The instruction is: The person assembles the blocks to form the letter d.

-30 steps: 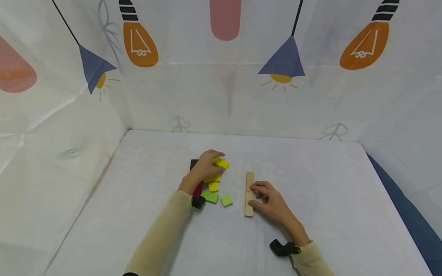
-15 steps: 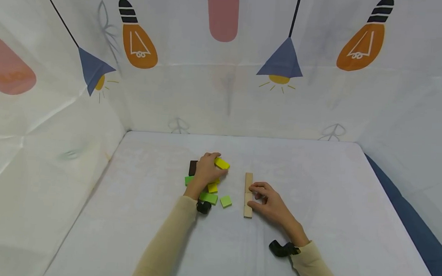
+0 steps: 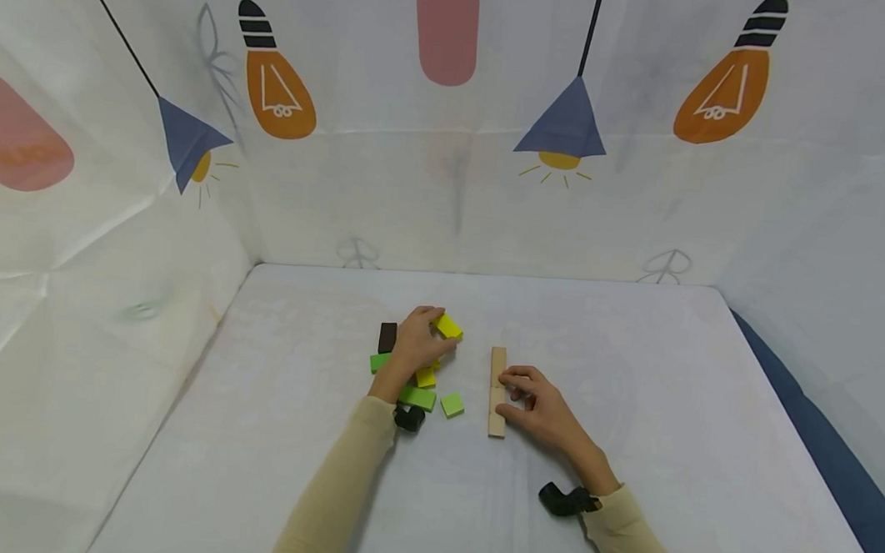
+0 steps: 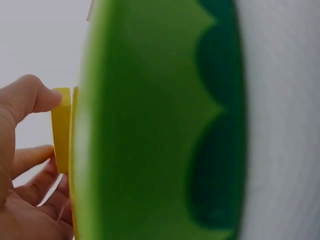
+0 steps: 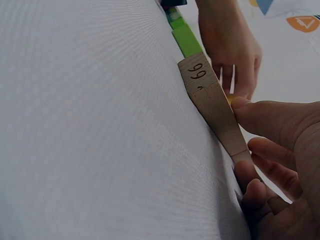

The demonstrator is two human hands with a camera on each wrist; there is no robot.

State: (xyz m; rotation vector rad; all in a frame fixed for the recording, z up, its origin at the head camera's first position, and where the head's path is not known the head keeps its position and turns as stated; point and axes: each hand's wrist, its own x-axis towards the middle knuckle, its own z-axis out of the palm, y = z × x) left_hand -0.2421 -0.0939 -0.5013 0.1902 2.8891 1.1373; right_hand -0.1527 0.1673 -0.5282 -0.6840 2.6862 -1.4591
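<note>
My left hand [image 3: 415, 342] pinches a yellow block [image 3: 450, 327] between thumb and fingertips. The left wrist view shows the thumb at one end of this yellow block [image 4: 61, 130] and fingers near the other. More yellow blocks [image 3: 425, 377] lie partly under the hand. My right hand [image 3: 544, 405] holds a row of pale wooden blocks [image 3: 497, 396], laid end to end, with thumb and curled fingers. One wooden block [image 5: 196, 72] bears carved marks like "66" in the right wrist view. A large blurred green block [image 4: 160, 120] fills much of the left wrist view.
Near the left wrist lie a long green block [image 3: 417, 398] and a small light-green block [image 3: 452, 406]. A dark brown block [image 3: 387, 338] and another green block [image 3: 380, 363] sit left of the left hand. Patterned cloth [image 3: 455, 185] hangs behind the white table [image 3: 633, 362].
The left hand and its yellow block have shifted slightly right. A green block left of the wrist has come into view, and the dark red one is now hidden. The right hand stays put.
</note>
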